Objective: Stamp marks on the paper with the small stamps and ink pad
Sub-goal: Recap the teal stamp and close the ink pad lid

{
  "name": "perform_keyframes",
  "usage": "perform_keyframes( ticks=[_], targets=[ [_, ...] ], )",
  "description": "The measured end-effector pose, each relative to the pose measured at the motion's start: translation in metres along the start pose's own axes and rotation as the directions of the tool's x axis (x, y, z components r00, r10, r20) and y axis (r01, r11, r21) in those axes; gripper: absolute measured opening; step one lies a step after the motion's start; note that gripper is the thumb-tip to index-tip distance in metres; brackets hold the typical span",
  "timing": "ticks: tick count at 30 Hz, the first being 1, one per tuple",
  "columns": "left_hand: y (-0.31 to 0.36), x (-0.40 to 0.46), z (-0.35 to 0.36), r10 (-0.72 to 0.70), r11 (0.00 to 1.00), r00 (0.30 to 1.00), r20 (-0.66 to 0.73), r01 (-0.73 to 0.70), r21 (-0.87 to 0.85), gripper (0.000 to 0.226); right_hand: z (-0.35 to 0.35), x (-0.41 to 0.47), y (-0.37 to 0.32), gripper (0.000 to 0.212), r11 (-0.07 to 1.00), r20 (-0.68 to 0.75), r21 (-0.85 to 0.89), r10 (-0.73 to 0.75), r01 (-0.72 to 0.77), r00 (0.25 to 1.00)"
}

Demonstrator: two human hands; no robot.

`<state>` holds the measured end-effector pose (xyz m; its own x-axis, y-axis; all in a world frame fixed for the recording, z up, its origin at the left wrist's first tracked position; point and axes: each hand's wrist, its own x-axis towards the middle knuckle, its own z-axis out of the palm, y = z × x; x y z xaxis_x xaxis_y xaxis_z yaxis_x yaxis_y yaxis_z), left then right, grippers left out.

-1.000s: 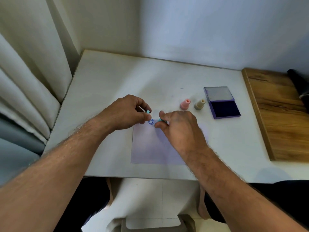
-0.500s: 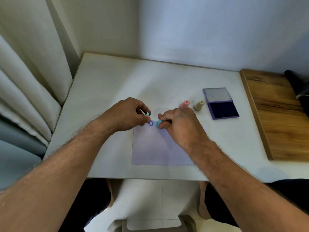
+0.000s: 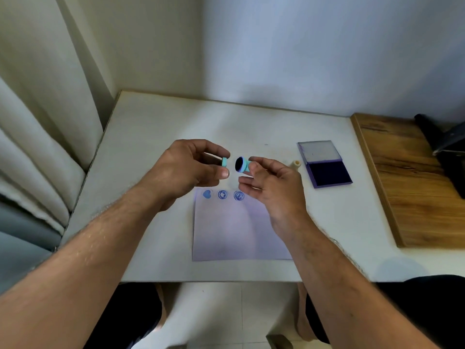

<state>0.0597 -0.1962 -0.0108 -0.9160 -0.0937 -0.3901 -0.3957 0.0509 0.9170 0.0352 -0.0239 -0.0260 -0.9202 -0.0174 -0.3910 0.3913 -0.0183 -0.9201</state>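
Observation:
A pale lilac paper [image 3: 234, 230] lies on the white table [image 3: 156, 127] with three blue marks along its top edge: a heart [image 3: 207, 194] and two rings [image 3: 223, 194]. My right hand [image 3: 270, 187] holds a teal stamp [image 3: 242, 165] above the paper, its inked dark face turned left. My left hand [image 3: 187, 170] pinches the teal stamp cap [image 3: 224, 162] a short gap from that face. The open ink pad [image 3: 324, 163] lies to the right. A cream stamp [image 3: 296, 164] stands beside it, partly behind my right hand.
A wooden board [image 3: 412, 177] lies at the table's right with a dark object [image 3: 445, 147] on it. Curtains [image 3: 37, 147] hang at the left. The wall runs right behind the table. My legs show below the table's near edge.
Both hands have risen off the paper. The right hand lifted the teal stamp and turned its face toward the cap, uncovering a third mark. The pink stamp is now hidden.

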Motion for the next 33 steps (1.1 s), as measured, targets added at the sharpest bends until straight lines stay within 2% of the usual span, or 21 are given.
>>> perform_keyframes(
  ticks=[11,20,24,29,33],
  targets=[
    [-0.001,0.001,0.003,0.03,0.999,0.999,-0.015,-0.03,-0.039,0.03,0.005,-0.003,0.004,0.01,1.0,0.106,-0.006,-0.015,0.016,0.994],
    [0.0,0.001,0.003,0.007,0.999,0.999,-0.032,-0.008,-0.038,0.025,-0.001,-0.002,0.001,0.021,0.982,0.172,-0.093,-0.149,0.166,0.974],
    [-0.001,0.0,0.002,0.059,0.997,0.998,-0.023,-0.06,-0.053,0.024,0.0,-0.001,0.0,0.015,0.981,0.149,-0.086,-0.161,0.175,0.976],
    [-0.003,0.0,0.004,0.171,0.984,0.984,-0.051,-0.173,-0.047,0.025,0.001,0.001,-0.01,0.013,0.995,0.16,-0.018,-0.098,0.102,0.982],
    [-0.005,0.002,0.007,0.27,0.963,0.959,-0.09,-0.269,0.016,0.029,0.0,0.004,-0.017,0.026,0.998,0.177,-0.039,-0.046,0.054,0.983]
  ],
)
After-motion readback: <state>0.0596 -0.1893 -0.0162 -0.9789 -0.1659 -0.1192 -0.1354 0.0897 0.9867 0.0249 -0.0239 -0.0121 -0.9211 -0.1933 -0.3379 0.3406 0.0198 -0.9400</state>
